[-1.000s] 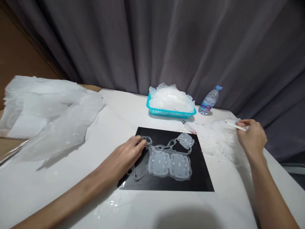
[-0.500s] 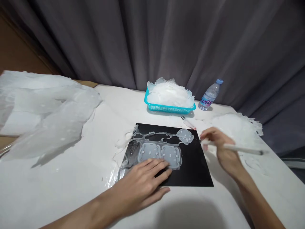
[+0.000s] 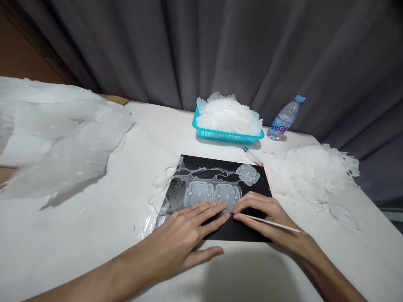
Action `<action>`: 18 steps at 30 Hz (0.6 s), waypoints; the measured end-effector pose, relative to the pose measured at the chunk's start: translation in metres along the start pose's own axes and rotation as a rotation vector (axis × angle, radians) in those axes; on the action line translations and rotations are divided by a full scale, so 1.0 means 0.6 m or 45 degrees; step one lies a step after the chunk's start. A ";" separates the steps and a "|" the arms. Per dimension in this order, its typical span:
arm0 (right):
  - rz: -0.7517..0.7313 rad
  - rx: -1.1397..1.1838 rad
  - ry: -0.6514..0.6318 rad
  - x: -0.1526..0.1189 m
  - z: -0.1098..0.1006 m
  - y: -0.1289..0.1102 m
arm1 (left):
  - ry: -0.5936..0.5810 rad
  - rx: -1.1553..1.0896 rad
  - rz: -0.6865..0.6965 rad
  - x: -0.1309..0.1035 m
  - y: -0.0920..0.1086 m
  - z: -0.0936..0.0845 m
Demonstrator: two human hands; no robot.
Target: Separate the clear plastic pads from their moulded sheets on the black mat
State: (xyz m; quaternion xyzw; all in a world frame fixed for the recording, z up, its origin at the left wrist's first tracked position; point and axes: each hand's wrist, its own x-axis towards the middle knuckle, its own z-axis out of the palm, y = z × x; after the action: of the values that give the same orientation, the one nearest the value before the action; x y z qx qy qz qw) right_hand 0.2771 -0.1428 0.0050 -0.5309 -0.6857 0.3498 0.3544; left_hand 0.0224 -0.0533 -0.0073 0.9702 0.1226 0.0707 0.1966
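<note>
A translucent sheet (image 3: 228, 193) with two square moulded pads lies on a black board (image 3: 256, 228). My left hand (image 3: 192, 226) rests flat on the sheet's lower edge, fingers spread and thumb out over the table. At the sheet's lower right edge, my right hand (image 3: 267, 214) pinches a thin white pen-like tool (image 3: 272, 223); its tip is hidden at the fingertips. A separate square pad (image 3: 248, 174) lies at the board's upper right, beside thin looping strips of the same material.
A turquoise basket (image 3: 229, 137) heaped with translucent pieces stands behind the board, with a water bottle (image 3: 284, 119) to its right. Translucent scraps (image 3: 310, 172) are piled at the right. Large crumpled sheets (image 3: 69, 138) cover the left, and a grey curtain (image 3: 201, 50) hangs behind.
My right hand has moved left and down with the tool, from beyond the board's right edge to the sheet's edge. My left hand stays on the sheet. The camera view has shifted slightly.
</note>
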 end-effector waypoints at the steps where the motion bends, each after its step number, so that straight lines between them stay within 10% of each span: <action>1: -0.019 -0.013 -0.008 -0.001 0.001 0.001 | 0.005 -0.010 0.008 0.000 0.000 0.000; 18: -0.377 -0.542 -0.115 -0.001 0.002 -0.008 | 0.028 0.008 -0.010 -0.004 0.008 0.004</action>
State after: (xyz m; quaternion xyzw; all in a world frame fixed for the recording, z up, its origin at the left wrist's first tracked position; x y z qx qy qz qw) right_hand 0.2739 -0.1445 0.0089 -0.4712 -0.8292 0.1655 0.2511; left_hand 0.0216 -0.0591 -0.0077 0.9695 0.1290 0.0802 0.1923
